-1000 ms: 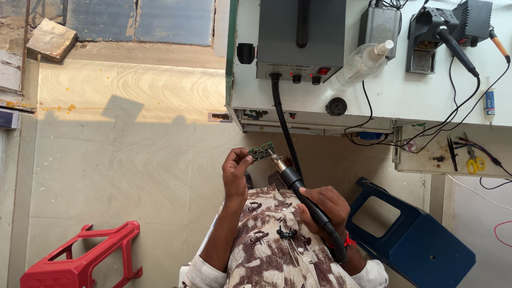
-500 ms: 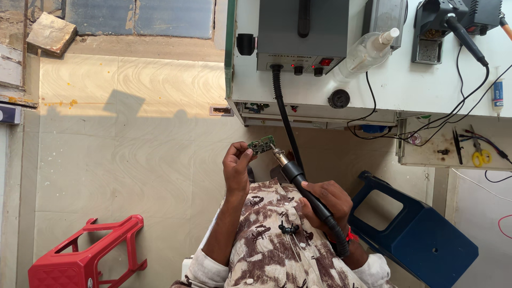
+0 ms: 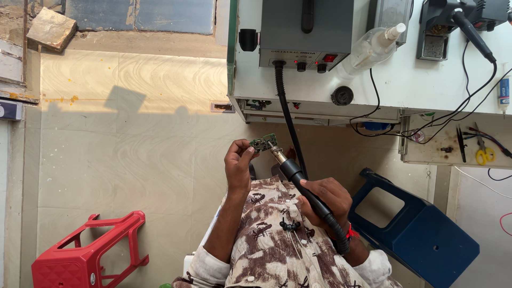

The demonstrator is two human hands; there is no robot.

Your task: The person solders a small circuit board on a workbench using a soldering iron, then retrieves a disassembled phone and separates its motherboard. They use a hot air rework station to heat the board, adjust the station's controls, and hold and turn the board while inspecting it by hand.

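My left hand (image 3: 237,168) is raised in front of my chest and pinches a small green circuit board (image 3: 263,142) by its edge. My right hand (image 3: 328,197) grips the black handle of a hot-air wand (image 3: 290,169). Its metal nozzle points up-left at the board's lower right edge, touching or almost touching it. A ribbed black hose (image 3: 285,106) runs from the wand up to a grey rework station (image 3: 306,32) on the white bench (image 3: 426,80). My brown-and-white patterned shirt fills the bottom of the view.
On the bench stand a clear squeeze bottle (image 3: 373,48) and a soldering iron in its holder (image 3: 469,26), with black cables trailing. Yellow-handled scissors (image 3: 484,154) lie on a lower shelf. A red plastic stool (image 3: 85,256) lies lower left, a blue stool (image 3: 421,234) lower right.
The view has drifted slightly and my hands have lifted the board and nozzle a little. Both grips are the same, and the nozzle stays at the board.
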